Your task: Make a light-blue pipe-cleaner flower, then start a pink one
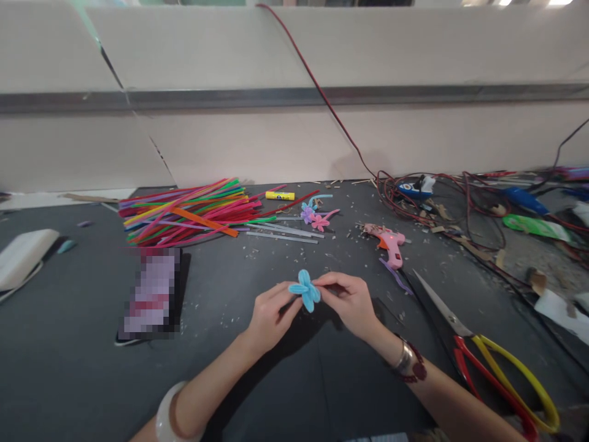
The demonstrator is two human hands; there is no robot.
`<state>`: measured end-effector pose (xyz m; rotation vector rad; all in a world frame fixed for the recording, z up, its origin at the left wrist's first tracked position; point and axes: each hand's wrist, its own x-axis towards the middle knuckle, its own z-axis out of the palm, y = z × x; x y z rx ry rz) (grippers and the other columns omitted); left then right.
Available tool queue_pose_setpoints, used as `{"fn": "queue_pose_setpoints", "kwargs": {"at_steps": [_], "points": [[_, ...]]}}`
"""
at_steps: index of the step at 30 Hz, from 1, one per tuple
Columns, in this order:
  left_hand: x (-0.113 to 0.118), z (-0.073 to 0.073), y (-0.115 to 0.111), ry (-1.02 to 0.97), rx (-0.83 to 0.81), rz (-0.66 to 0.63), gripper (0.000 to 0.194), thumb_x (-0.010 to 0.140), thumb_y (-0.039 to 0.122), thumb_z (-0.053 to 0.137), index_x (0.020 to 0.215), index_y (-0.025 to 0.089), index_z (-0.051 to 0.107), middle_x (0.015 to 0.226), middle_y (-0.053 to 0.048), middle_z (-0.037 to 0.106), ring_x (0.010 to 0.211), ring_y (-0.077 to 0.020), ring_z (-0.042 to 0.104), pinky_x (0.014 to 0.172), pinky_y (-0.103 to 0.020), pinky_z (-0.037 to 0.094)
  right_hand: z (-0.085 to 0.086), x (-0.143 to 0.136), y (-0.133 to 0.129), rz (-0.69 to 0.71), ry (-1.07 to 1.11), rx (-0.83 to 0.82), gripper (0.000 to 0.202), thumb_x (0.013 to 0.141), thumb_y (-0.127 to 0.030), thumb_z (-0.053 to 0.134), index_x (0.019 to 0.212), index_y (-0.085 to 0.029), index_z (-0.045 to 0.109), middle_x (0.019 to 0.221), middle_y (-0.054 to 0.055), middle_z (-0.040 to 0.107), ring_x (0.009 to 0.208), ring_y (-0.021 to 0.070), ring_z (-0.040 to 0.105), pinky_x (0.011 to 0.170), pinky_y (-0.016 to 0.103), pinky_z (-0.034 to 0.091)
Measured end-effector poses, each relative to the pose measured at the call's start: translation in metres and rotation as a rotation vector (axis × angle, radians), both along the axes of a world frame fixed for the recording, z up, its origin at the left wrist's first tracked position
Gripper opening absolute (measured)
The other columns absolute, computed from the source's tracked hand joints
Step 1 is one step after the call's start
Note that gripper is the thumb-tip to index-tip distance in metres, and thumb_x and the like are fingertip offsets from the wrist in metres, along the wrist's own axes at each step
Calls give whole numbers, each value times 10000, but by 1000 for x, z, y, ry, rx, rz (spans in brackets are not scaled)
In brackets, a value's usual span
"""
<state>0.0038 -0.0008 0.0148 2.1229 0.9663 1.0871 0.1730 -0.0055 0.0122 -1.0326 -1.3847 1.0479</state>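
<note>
A light blue pipe-cleaner flower [304,290] with several looped petals is held up above the dark table, between my two hands. My left hand [272,313] pinches it from the left, thumb and fingers close under the petals. From the other side, my right hand [350,302] grips its right edge between thumb and forefinger. The underside of the flower is hidden by the petals and fingers. Beyond my hands lie small finished flowers in pink [319,222], purple and blue, with stems attached.
Colourful pipe cleaners [193,212] are heaped at back left, beside a yellow glue stick [280,196]. A pixelated phone-like object [151,294] lies left. To the right are a pink glue gun [390,242], large scissors [460,325] and tangled cables [391,196]. Clear glue sticks [285,230] lie behind.
</note>
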Motion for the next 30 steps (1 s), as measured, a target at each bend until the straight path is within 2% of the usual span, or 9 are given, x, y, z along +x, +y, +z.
{"fn": "queue_pose_setpoints", "kwargs": {"at_steps": [9,14,17,21,24,26,30], "points": [[0,1,-1,-43,-122,-56,212,826,205,424,812,176,633,712,-43,598,653,-133,524,641,-232,408,21,10,2,168,-235,181,134,761,-201,558,803,-247,677,736,32,645,683,158,585,641,298,464],[1,3,-2,-23,-162,-164,235,829,207,413,748,163,630,706,-53,603,649,-132,525,635,-230,409,28,21,5,315,-372,242,175,785,-211,524,853,-267,676,774,30,631,719,145,570,661,281,451],[1,3,-2,-26,-162,-161,218,823,194,426,774,167,637,706,-53,605,674,-139,534,651,-236,411,24,22,6,314,-281,133,136,753,-215,567,826,-253,675,787,24,629,731,140,573,686,281,446],[1,2,-2,-38,-111,-63,208,818,200,438,804,180,644,691,-47,607,700,-148,542,667,-246,417,12,14,8,275,96,-235,158,685,-245,642,836,-199,635,705,5,628,622,108,571,588,238,451],[1,2,-2,-42,-102,-74,223,825,203,423,843,178,644,761,-62,628,702,-142,551,669,-245,423,9,8,8,302,255,-420,147,673,-277,651,753,-158,615,582,-18,602,504,75,533,504,200,423],[2,2,-2,-42,-126,-106,234,830,203,413,853,173,643,801,-72,636,708,-142,556,671,-247,426,11,7,7,289,281,-449,141,677,-277,648,711,-146,610,560,-21,591,491,66,520,495,190,411],[4,3,-5,-62,-157,-132,221,823,185,425,818,174,646,753,-61,633,685,-139,561,657,-236,426,18,10,7,294,202,-392,116,682,-265,638,671,-151,618,542,-29,573,487,64,500,498,193,395]]}}
